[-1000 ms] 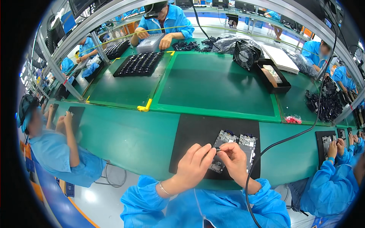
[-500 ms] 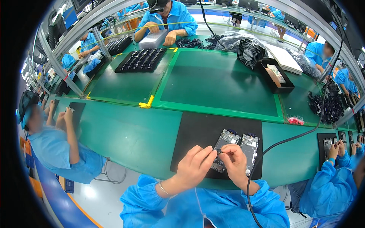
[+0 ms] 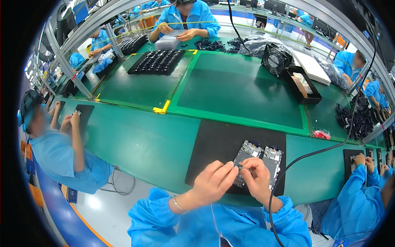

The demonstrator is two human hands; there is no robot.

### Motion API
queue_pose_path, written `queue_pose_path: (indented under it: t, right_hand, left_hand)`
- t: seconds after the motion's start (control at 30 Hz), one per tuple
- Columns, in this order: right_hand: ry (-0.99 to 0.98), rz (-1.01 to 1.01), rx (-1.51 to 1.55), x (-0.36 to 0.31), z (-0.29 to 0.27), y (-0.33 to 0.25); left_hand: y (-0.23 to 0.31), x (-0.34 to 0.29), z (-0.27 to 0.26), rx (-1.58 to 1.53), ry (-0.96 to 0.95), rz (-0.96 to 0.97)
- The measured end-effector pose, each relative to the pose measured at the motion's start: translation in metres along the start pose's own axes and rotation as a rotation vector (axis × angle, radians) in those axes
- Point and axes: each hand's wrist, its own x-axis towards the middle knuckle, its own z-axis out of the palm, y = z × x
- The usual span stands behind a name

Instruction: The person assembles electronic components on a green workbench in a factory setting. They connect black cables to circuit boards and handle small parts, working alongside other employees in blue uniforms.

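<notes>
My left hand [image 3: 214, 180] and my right hand [image 3: 256, 178] meet above a black mat, fingertips pinched together. Between them is a small dark part [image 3: 240, 166], too small to name; both hands grip it. Under and just beyond my fingers lies a circuit board [image 3: 248, 151] with a dark middle area, partly hidden by my hands. To its right a second circuit board [image 3: 272, 158] of like shape lies flat, its near end beside my right hand. The black mat [image 3: 214, 142] rests on the green bench.
A black cable [image 3: 306, 155] hangs across my right side. Beyond stand a fan [image 3: 274, 59], a black box [image 3: 302, 88], a tray of dark parts [image 3: 157, 61] and a heap of black parts [image 3: 354, 117]. Co-workers sit left [image 3: 61, 152], right [image 3: 349, 201] and opposite [image 3: 187, 20].
The whole view has shifted slightly. My hands stay together over the board, and the small dark part shows a little more between my fingertips. The person opposite has moved their hands at the clear stack.
</notes>
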Motion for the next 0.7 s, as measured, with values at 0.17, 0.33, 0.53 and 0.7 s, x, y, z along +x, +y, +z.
queue_pose_path:
  t: [0.17,0.33,0.53,0.7]
  right_hand:
    - [0.022,0.028,0.019,-0.003,-0.001,-0.003]
    - [-0.015,0.321,0.115,0.024,-0.010,-0.004]
    - [0.017,0.299,0.010,0.025,-0.036,0.002]
    - [0.146,0.308,-0.050,0.013,-0.062,0.021]
  left_hand:
    - [0.003,0.002,-0.002,0.012,0.002,0.011]
    - [-0.023,0.031,0.015,-0.072,-0.178,-0.134]
    - [-0.111,0.025,0.079,-0.243,-0.678,-0.516]
    - [-0.089,0.028,0.089,-0.124,-0.601,-0.335]
